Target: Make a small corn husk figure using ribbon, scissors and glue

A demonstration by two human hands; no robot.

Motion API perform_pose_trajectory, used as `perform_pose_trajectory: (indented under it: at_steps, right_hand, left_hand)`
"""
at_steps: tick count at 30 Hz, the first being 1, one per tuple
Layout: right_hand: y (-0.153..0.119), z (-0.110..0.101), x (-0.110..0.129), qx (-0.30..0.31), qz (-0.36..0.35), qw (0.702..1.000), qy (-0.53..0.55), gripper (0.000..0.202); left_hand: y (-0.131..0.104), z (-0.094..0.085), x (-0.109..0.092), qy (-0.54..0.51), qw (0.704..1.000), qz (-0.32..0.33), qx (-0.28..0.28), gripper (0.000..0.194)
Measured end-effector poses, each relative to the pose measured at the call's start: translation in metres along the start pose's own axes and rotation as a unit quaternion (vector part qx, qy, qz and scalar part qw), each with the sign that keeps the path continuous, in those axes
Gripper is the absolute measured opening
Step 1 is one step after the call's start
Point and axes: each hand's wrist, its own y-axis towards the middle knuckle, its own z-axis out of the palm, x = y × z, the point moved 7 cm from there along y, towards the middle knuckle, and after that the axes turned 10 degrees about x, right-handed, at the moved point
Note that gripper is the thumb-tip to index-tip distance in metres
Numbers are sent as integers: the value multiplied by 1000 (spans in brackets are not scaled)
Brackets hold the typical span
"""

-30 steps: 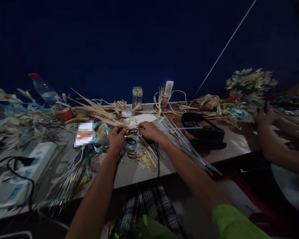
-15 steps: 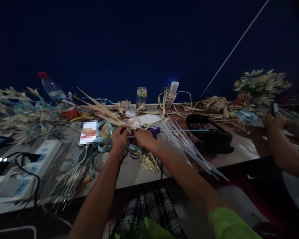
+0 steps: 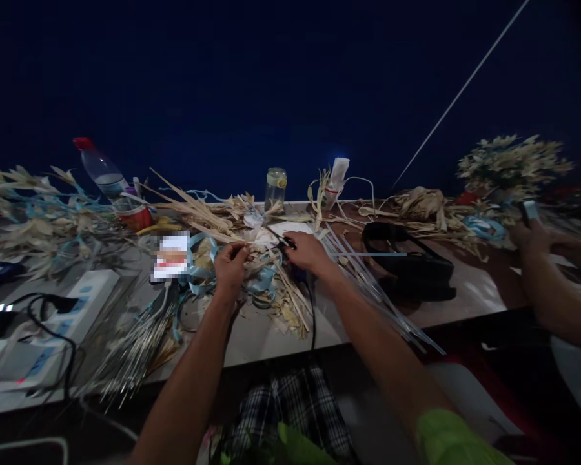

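My left hand is pinched closed at the middle of the table, over dried husk scraps; what its fingertips hold is too small to make out. Just to its right, my right hand is closed around dark-handled scissors, whose blades point up and left over a white sheet. Light blue ribbon and pale husk strips lie under and between the hands. Clear glue sticks are spread right of my right hand.
A power strip with cables and a bundle of wires lie left. Behind stand a tilted bottle, a red cup and a jar. At right are a black strapped object and another person's hands.
My right hand has moved right, away from my left hand, and now holds scissors. The blue object formerly beside it is mostly hidden. Husk strips below the hands have shifted.
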Motion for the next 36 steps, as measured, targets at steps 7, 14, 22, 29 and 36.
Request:
perform_pose_trajectory:
  at_steps: [7,14,22,29,36]
  right_hand:
    - [-16,-20,-19,35,-12,875,482,41]
    - [-29,-28,-12,171,-34,893,415,34]
    - [-36,-31,-11,278,-71,935,209,43]
    - [-38,-33,-14,307,-75,935,160,43]
    - [-37,-30,-19,323,-66,935,131,44]
  left_hand:
    - [2,2,2,65,998,1,21,19]
    - [1,5,-2,122,991,35,29,14]
    - [0,12,-9,208,966,131,77,12]
    - [-1,18,-10,251,949,160,107,13]
    - [-2,21,-11,271,939,171,123,13]
